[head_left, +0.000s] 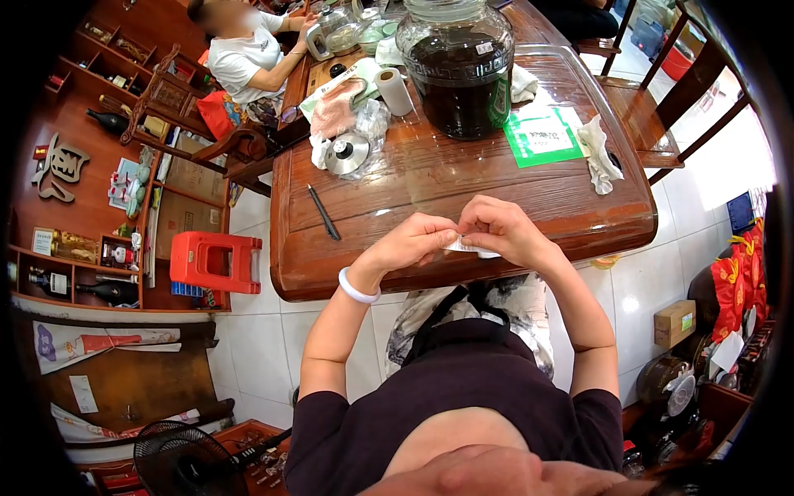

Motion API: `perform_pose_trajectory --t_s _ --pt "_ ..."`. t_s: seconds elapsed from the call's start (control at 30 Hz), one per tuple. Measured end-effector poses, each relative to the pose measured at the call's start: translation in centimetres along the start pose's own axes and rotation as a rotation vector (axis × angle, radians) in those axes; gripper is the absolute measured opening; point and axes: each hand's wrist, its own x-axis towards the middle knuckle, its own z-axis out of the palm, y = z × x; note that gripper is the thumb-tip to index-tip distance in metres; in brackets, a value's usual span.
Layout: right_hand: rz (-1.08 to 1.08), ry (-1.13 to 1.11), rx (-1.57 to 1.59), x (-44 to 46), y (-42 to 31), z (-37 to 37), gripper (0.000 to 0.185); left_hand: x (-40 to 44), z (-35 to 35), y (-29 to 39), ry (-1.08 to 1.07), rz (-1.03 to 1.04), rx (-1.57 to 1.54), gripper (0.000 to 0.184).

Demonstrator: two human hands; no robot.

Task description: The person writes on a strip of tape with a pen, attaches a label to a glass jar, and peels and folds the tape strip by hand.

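Over the near edge of the wooden table (389,194), my left hand (413,240) and my right hand (502,226) meet with fingertips pinched together. Between them is a small white slip of paper (457,245) with faint dark print. Both hands are closed on it, and the fingers cover much of the slip. Another bit of white shows under my right hand, too small to name. A pale bracelet (359,286) circles my left wrist. To the left of my hands a black pen (323,212) lies on the table.
Farther back stand a big glass jar of dark liquid (459,78), a paper roll (394,92), a metal lid (346,153) and a green-and-white packet (542,135). Another person (248,62) sits at the far left. A red stool (217,261) stands left of the table.
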Motion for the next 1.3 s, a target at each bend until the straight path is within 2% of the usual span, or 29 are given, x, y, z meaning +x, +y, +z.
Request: perform_pose_trajectory --t_s 0.4,0.53,0.77,0.97,1.03,1.13,1.3 --pt "-0.110 0.044 -0.030 0.4 0.1 0.0 0.011 0.2 0.0 0.4 0.011 0.005 0.060 0.027" --pt "-0.154 0.026 -0.148 0.4 0.4 0.1 0.010 0.5 -0.1 0.0 0.024 -0.001 -0.003 0.027" --pt "-0.188 0.062 -0.141 0.0 1.3 0.6 0.012 1.1 -0.4 -1.2 0.033 0.013 -0.081 0.026" --pt "-0.101 0.101 0.079 -0.6 1.4 0.2 0.009 1.0 -0.5 -1.0 0.049 -0.012 -0.124 0.027" --pt "0.073 0.085 0.223 -0.8 0.9 0.0 0.008 1.0 -0.5 -1.2 0.069 -0.007 -0.121 0.027" --pt "0.135 0.038 0.306 -1.0 0.4 -0.6 0.008 0.9 -0.5 -1.1 0.093 -0.004 -0.100 0.027" --pt "0.085 0.070 0.107 -0.8 1.4 0.4 0.008 1.0 -0.4 -1.1 0.083 0.005 -0.075 0.025"
